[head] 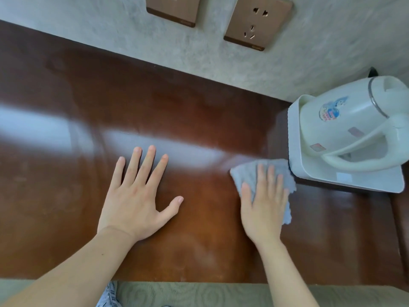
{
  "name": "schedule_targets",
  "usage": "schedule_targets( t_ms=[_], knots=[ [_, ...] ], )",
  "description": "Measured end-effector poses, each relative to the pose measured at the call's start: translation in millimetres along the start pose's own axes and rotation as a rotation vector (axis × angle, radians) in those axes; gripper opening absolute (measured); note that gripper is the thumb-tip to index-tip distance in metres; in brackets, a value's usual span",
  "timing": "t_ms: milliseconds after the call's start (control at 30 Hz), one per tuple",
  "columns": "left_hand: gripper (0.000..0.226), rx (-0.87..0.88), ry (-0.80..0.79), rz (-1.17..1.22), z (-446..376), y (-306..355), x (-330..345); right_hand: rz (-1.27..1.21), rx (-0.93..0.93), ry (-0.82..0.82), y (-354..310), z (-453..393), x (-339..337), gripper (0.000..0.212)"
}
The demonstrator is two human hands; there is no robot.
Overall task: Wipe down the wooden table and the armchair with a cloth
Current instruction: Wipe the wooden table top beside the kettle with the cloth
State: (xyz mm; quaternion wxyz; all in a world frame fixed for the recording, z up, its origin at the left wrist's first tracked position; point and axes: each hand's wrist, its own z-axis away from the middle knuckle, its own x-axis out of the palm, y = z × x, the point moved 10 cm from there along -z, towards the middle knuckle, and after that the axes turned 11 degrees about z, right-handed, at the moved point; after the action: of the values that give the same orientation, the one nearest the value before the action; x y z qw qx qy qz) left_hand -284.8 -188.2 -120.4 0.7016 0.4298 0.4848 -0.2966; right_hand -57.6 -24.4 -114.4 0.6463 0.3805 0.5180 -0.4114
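Left hand (137, 196) lies flat on the wooden table (66, 103), fingers spread wide, holding nothing, about mid-width and toward the near edge; likely bracing. Right of it, well apart, the right hand (263, 204) presses flat on a light blue-grey cloth (245, 173), fingers together and pointing toward the wall (199, 52). The cloth is bunched under the palm, sticking out at the far-left and right sides. The key relation: the cloth's right edge is just beside, maybe touching, the near-left corner of the white tray (309, 173) that carries a white kettle (345, 120) at the table's right end. The right hand is the nearer one; the open unwiped run lies leftward along the table's long axis.

Surface is dark glossy wood with window glare across the middle and faint smears near the front. Two bronze wall plates (259, 23) above the far edge. Patterned carpet (177, 293) below the near edge. Armchair not in view.
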Motion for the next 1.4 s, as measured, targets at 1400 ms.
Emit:
schedule_targets(
  t_ms=[1400],
  knots=[
    [0.087,-0.001,-0.036,0.078,0.2,-0.4,2.1,-0.068,0.047,0.058,-173.3,-152.2,-38.2,0.064]
  ],
)
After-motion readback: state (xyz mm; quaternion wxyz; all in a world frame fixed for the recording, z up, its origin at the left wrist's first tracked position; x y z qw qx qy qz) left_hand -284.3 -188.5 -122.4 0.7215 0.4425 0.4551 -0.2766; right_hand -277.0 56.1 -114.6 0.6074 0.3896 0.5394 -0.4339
